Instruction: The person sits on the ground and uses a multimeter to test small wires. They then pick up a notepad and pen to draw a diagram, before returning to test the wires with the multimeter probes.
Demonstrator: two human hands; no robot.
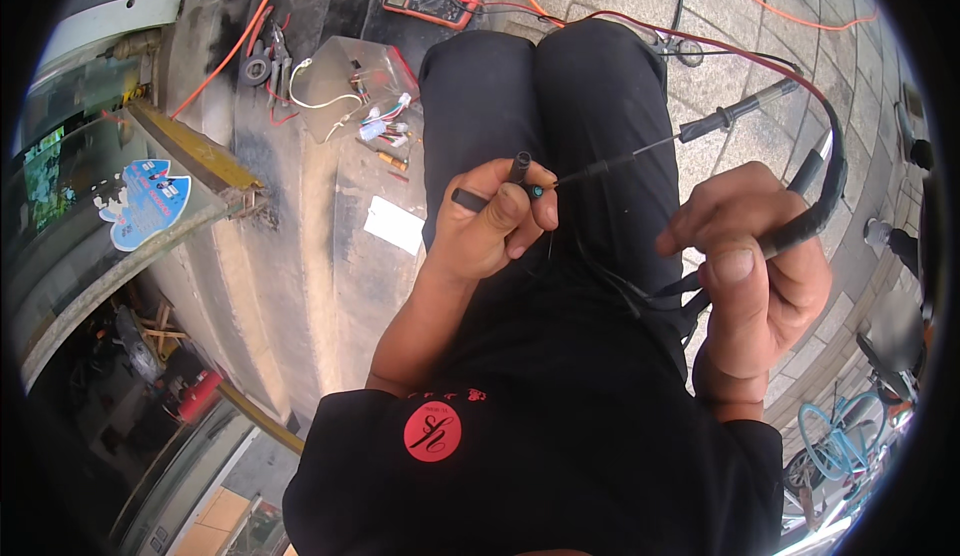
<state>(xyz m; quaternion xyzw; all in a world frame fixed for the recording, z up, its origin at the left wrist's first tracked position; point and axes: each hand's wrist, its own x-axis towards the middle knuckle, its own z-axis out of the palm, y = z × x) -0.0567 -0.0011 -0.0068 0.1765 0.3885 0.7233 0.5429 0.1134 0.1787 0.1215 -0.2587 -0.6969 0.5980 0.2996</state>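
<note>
My left hand [490,218] is closed around black cable ends in front of my lap. One black sleeved cable end [520,166] sticks up between the fingers, and a small connector with a teal core [537,192] shows at the fingertips. A black test probe [735,116] slants down from the upper right, its thin metal tip reaching that connector. Closer to the camera, my right hand [765,271] grips a thick black-wrapped test lead [815,211], continuing from a red wire. Its front end is hidden by the fingers. Dark wires [620,291] hang across my lap between the hands.
A red multimeter [432,2] lies beyond my knees. On the worn step at left are pliers [279,61], a clear bag [345,76], small white connectors [385,128] and a white card [394,225]. Orange cords cross the paving; a glass-sided cabinet [100,186] stands left, a bicycle [840,441] right.
</note>
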